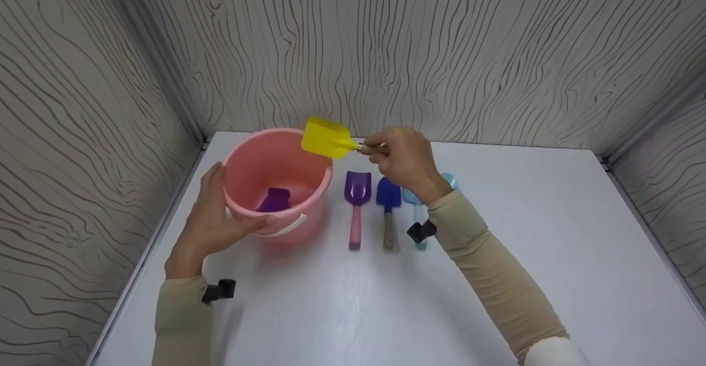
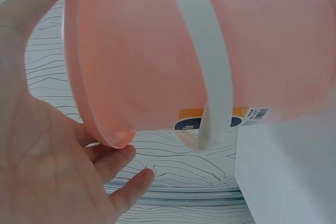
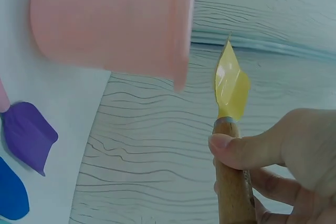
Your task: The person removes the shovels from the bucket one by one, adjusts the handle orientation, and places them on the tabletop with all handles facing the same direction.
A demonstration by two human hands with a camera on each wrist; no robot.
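A pink bucket (image 1: 311, 217) with a white handle (image 1: 287, 227) stands upright at the left of the table; a purple scoop (image 1: 276, 199) lies inside. My left hand (image 1: 218, 217) holds its rim, thumb at the front and fingers along the left side; fingertips touch the rim in the left wrist view. My right hand (image 1: 405, 156) grips the wooden handle (image 3: 231, 187) of a small yellow shovel (image 1: 328, 138), whose blade is over the bucket's right rim. To the right lie a purple shovel (image 1: 358, 189) with a pink handle and a blue shovel (image 1: 389, 194).
Light blue tools (image 1: 422, 239) lie partly hidden under my right wrist. Wood-patterned walls (image 1: 331, 52) close off the white table (image 1: 342, 311) at the back and both sides.
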